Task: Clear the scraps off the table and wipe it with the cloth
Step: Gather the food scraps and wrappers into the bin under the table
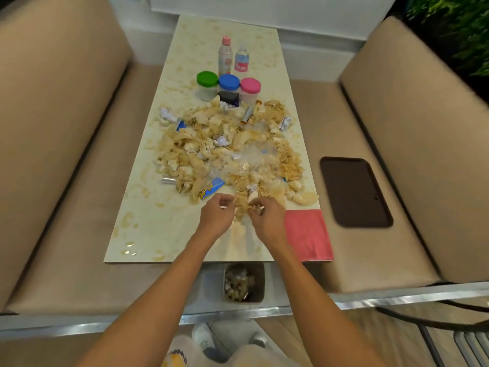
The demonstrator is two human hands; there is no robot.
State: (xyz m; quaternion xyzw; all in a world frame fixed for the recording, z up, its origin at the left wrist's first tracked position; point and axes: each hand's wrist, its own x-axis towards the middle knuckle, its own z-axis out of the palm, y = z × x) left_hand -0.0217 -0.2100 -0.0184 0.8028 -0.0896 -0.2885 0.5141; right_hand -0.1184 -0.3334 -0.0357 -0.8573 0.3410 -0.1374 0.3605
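A broad heap of scraps (pixel 227 152), made of pale peels, crumpled paper, clear plastic and blue wrappers, covers the middle of the cream table (pixel 148 229). My left hand (pixel 215 214) and my right hand (pixel 264 218) meet at the heap's near edge. Both have curled fingers around a small clump of peels (pixel 241 206) between them. A pink cloth (pixel 308 234) lies flat on the table's near right corner, just right of my right wrist. A small bin (pixel 244 283) holding scraps stands on the floor below the table's near edge.
Behind the heap stand three jars with a green lid (pixel 207 78), a blue lid (pixel 229 82) and a pink lid (pixel 250 85), and two bottles (pixel 232 58). Beige bench seats flank the table. A dark tray (pixel 354 192) lies on the right seat.
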